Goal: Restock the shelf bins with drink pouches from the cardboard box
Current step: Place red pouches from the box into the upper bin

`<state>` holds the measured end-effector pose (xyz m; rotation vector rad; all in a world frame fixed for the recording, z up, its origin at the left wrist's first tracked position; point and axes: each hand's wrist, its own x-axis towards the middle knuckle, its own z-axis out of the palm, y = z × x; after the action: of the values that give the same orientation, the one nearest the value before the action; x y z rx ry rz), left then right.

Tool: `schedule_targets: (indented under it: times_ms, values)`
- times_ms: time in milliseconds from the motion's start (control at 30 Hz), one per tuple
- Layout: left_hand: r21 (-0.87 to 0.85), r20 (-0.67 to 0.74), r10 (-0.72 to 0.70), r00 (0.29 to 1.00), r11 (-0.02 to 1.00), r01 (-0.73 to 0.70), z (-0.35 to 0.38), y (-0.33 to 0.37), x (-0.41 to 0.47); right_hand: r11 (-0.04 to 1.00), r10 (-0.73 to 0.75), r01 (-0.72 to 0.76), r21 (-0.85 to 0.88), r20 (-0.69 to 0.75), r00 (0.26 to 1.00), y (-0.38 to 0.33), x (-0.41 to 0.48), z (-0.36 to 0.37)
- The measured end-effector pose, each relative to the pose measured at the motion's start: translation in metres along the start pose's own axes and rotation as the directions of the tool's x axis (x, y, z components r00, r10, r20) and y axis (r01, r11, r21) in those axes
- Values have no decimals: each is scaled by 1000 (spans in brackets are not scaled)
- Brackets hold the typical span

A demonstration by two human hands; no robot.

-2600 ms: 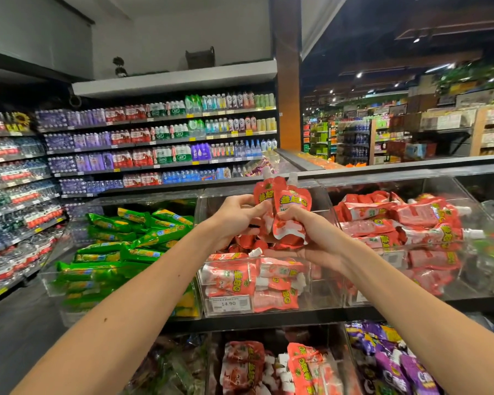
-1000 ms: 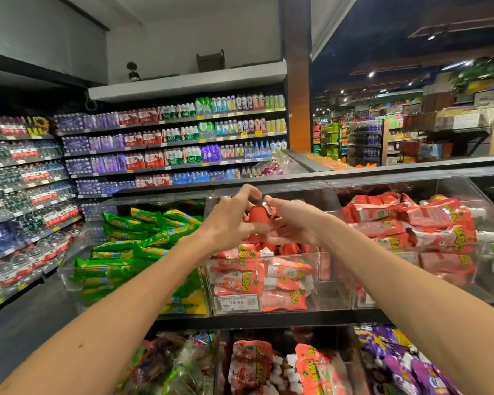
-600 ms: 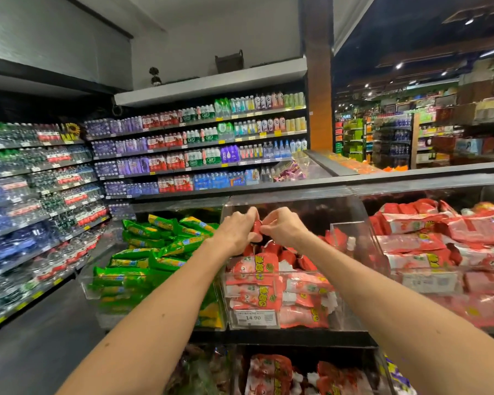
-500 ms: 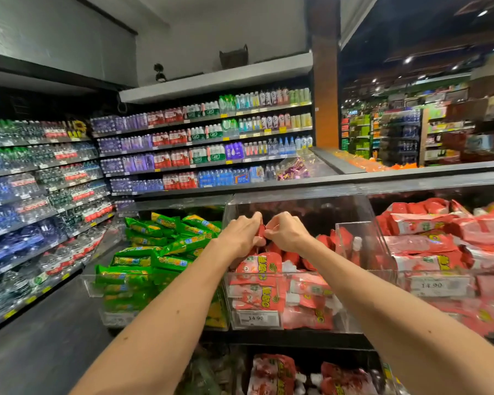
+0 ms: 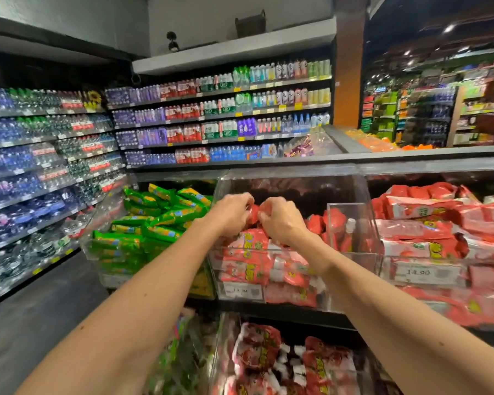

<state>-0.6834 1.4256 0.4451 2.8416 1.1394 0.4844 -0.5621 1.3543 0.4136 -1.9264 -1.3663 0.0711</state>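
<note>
Both my hands reach into the middle clear plastic bin [image 5: 354, 195] on the upper shelf. My left hand [image 5: 233, 213] and my right hand [image 5: 278, 219] have their fingers curled round red drink pouches [image 5: 253, 213] held between them, just above the pile. Several red pouches with yellow lettering [image 5: 248, 256] fill the front of that bin. The cardboard box is out of view.
A bin of green pouches [image 5: 154, 223] stands to the left, a bin of red pouches [image 5: 439, 223] to the right. Below are more red pouches [image 5: 268, 354]. Shelves of bottled drinks [image 5: 220, 115] line the aisle behind and to the left.
My hands have brought the red pouches down from above the bin into it and now hold them low over the pile. The camera has turned left.
</note>
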Motion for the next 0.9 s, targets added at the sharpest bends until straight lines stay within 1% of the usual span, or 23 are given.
schedule_targets:
  times_ms: [100, 167, 233, 300, 367, 467, 533, 600, 667, 733, 800, 833, 900]
  values:
    - [-222, -211, -98, 973, 974, 50, -5, 14, -40, 988, -127, 135, 79, -104, 986, -7, -29, -18]
    - [-332, -346, -162, 924, 942, 41, -9, 30, -77, 960, -203, 227, 163, -147, 968, -11, -63, -29]
    - [-417, -426, -200, 883, 909, 5, -11, 52, -119, 915, -275, 312, 256, -172, 946, -12, -109, -41]
    - [-474, -461, -191, 867, 878, -59, -9, 81, -165, 853, -321, 379, 358, -214, 923, -7, -162, -50]
    - [-524, -478, -172, 861, 843, -122, -1, 116, -211, 818, -320, 385, 427, -217, 922, 7, -218, -60]
    - [-622, -428, -158, 890, 766, -163, 27, 167, -274, 848, -297, 349, 398, -187, 936, 40, -299, -78]
    - [-679, -359, -136, 923, 717, -158, 53, 202, -306, 886, -235, 291, 361, -190, 953, 68, -354, -90]
    - [-755, -291, -102, 951, 636, -163, 80, 246, -330, 922, -140, 192, 337, -173, 975, 100, -403, -109]
    - [-798, -226, -8, 974, 575, -181, 104, 299, -350, 952, -2, 53, 301, -168, 986, 134, -453, -136]
    - [-825, -171, 118, 978, 525, -208, 122, 358, -362, 961, 146, -93, 261, -190, 971, 169, -503, -173]
    - [-849, -105, 264, 959, 478, -225, 143, 424, -367, 943, 283, -222, 247, -252, 925, 207, -551, -215]
    - [-856, -77, 338, 938, 460, -236, 154, 458, -370, 923, 356, -286, 256, -295, 887, 227, -574, -234]
    - [-872, -50, 473, 880, 409, -269, 177, 531, -376, 864, 501, -423, 272, -385, 775, 273, -621, -270]
